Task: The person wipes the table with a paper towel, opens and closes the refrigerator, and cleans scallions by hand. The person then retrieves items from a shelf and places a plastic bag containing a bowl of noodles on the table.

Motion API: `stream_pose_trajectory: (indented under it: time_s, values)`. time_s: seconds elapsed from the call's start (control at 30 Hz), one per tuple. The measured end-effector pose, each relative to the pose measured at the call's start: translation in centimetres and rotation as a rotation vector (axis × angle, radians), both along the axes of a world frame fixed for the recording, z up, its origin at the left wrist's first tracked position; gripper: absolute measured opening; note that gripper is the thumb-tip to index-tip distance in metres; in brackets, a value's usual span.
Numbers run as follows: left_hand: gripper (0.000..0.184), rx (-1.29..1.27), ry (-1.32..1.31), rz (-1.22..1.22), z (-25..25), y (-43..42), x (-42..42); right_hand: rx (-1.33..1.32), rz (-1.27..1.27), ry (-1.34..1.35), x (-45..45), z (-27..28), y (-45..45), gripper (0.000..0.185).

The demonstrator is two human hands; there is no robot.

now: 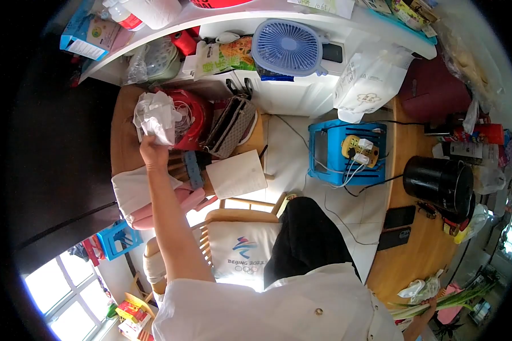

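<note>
My left hand (154, 152) reaches out at the upper left, its fingers closed on a crumpled white plastic bag (156, 116). The bag is beside a red basket (196, 119) with white cables in it. At the lower right my right hand (425, 311) grips a bunch of long green stalks (463, 296), with a whitish plastic bag (424, 288) against them on the wooden table. Part of that hand is hidden behind the stalks.
A blue stool (318, 149) with a yellow power strip (360, 150) stands on the floor, cables trailing. A black pot (438, 183) and two phones (398, 217) lie on the right table (407, 264). A blue fan (287, 48) sits on the shelf; a cushioned chair (242, 250) is below.
</note>
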State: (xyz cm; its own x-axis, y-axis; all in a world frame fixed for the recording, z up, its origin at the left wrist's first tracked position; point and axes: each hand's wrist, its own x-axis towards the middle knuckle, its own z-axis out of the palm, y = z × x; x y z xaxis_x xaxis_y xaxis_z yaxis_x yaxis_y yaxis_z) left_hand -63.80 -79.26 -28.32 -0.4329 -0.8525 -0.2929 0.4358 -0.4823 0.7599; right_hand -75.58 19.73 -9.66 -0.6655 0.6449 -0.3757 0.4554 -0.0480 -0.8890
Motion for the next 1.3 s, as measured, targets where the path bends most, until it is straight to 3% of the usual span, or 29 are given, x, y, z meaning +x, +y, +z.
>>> stream_pose_trajectory:
  time_s: [0.17, 0.2, 0.3, 0.43, 0.47, 0.57, 0.6, 0.7, 0.77, 0.83, 0.97, 1.07, 1.3]
  values:
    - [0.057, 0.017, 0.209, -0.037, 2.3, 2.1, -1.4, 0.027, -0.039, 0.012, 0.1, 0.5, -1.5, 0.022]
    - [0.052, 0.105, 0.247, 0.046, 3.4, 3.1, -2.0, 0.024, -0.026, 0.014, -0.4, 1.5, -4.1, 0.022]
    - [0.048, -1.522, -1.257, 0.089, 2.7, 3.0, -1.4, 0.003, -0.049, -0.024, -0.4, 2.5, -6.8, 0.023]
    - [0.041, -1.512, -0.997, 0.301, 1.7, 3.6, -2.1, 0.047, -0.068, 0.017, 0.1, 2.0, -6.3, 0.024]
    - [0.039, -1.413, -1.126, 0.218, 1.5, 3.5, -1.9, 0.036, -0.051, 0.013, 0.2, 2.0, -6.3, 0.024]
    - [0.040, -1.561, -1.104, 0.272, 2.1, 3.8, -2.1, 0.021, -0.020, 0.007, 0.6, 2.1, -6.1, 0.023]
    - [0.037, -1.939, -1.593, 0.203, 0.1, 2.4, -0.2, 0.023, -0.022, 0.012, 0.8, 1.8, -5.7, 0.023]
    - [0.044, -1.274, -0.962, 0.063, -3.4, 0.2, 1.5, 0.052, -0.069, 0.015, 1.1, 1.6, -5.6, 0.022]
    - [0.046, -0.734, -0.349, 0.020, -3.6, 0.0, 1.8, 0.059, -0.096, 0.021, 1.2, 1.6, -6.5, 0.022]
    - [0.044, -0.069, 0.436, 0.012, -0.9, 1.6, 1.1, 0.047, -0.105, 0.033, 1.4, 2.0, -8.0, 0.022]
    - [0.034, -0.046, 0.411, -0.050, -0.5, 1.9, 2.2, 0.061, -0.080, -0.032, 1.4, 1.6, -6.9, 0.022]
    - [0.042, -0.034, 0.408, -0.045, -0.7, 1.7, 2.5, 0.065, -0.081, -0.035, 1.4, 1.5, -7.0, 0.021]
    - [0.039, -0.152, 0.298, -0.109, 0.4, 4.1, 2.3, 0.037, -0.048, -0.013, 1.5, 1.6, -7.0, 0.022]
